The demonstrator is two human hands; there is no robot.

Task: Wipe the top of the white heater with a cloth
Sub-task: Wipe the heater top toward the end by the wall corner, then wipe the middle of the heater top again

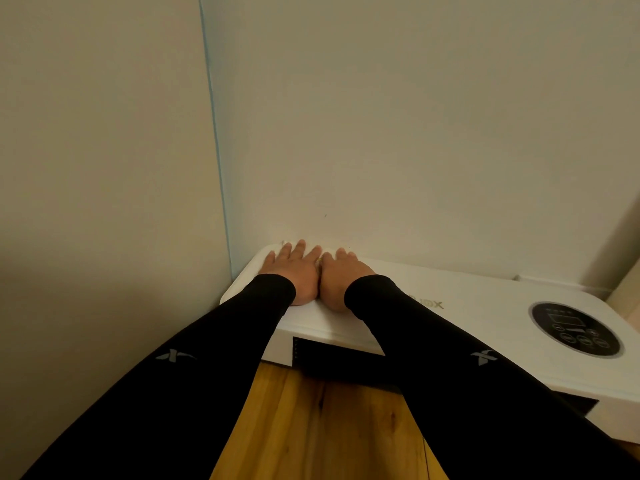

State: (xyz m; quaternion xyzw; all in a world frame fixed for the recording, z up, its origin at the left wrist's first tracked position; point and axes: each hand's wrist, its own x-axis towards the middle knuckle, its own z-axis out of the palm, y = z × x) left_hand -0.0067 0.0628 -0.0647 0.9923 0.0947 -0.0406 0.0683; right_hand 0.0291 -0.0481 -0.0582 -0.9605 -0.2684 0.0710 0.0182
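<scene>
The white heater stands low on the floor against the wall, its flat top facing up. My left hand lies flat on the heater's left end with fingers straight and spread toward the wall. My right hand rests flat right beside it, touching it, fingers pointing at the wall. Both arms wear black sleeves. A white cloth cannot be made out under the hands against the white top.
A round black control panel sits on the heater's right part. A dark vent runs along its front face. Walls meet in a corner just left of the heater. Wooden floor lies below.
</scene>
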